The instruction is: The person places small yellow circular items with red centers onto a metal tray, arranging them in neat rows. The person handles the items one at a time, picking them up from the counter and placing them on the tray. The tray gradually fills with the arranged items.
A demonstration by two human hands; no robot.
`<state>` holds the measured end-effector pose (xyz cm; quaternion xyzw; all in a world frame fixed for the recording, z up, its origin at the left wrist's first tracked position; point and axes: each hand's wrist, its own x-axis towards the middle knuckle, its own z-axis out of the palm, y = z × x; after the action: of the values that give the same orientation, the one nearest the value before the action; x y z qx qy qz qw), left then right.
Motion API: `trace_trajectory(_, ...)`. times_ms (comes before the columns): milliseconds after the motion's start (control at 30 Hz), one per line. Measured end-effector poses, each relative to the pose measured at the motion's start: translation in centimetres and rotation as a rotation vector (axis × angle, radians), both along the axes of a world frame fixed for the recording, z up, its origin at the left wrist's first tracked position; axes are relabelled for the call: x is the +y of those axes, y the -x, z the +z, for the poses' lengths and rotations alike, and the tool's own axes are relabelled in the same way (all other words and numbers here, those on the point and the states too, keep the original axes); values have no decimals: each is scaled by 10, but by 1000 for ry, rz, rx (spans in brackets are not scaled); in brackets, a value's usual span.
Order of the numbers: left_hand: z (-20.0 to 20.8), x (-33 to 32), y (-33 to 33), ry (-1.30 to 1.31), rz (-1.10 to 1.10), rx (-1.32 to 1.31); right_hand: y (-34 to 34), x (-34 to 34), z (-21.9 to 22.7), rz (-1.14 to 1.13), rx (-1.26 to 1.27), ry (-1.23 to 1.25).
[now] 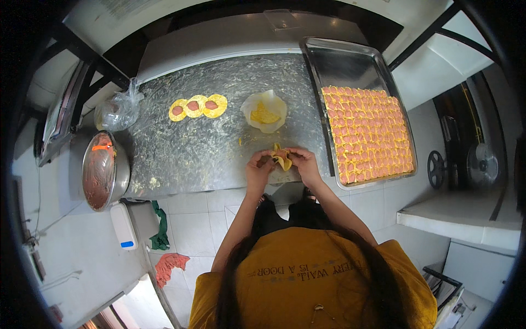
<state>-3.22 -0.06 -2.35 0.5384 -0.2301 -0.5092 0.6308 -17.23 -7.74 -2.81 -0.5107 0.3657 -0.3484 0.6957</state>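
Using the white sheet (pixel 251 102) on the dark mottled tabletop (pixel 192 153) as reference. Work piece is a yellow wrapper (pixel 282 160) with pinkish filling showing in it, just nearer the person than the white sheet and slightly right of its centre; edges folded up, sides gathered, held close over the tabletop. Can't tell if its underside touches. Left hand (pixel 261 164): fingertips closed in a pinch on the wrapper's left side. Right hand (pixel 303 160): same on the right side, thumb and fingers together on the edge. Exact finger placement is too small to read. White sheet itself carries loose yellow pieces (pixel 265 114), with a few crumbs on the near side. Left of it: three yellow rounds (pixel 193 106) in an overlapping row, each with a pink dab on top. Farther left, past the rounds: clear plastic bag (pixel 120 112), and nearer the person from that, a metal bowl (pixel 121 172) smeared with pink paste (pixel 97 172), orange-coloured tool (pixel 102 147) at its far end. Right of the sheet: large metal tray (pixel 350 60), near part packed with tight rows of filled yellow pieces (pixel 370 134), far part bare metal.
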Motion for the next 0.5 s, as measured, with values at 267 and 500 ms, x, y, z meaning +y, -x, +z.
trace_trajectory(267, 4, 3, -7, 45, 17, -74, -4, 20, 18, -38, -162, -35)
trace_trajectory(500, 2, 18, -15, 61, -84, -415, 6, 15, 7, 19, 290, 463)
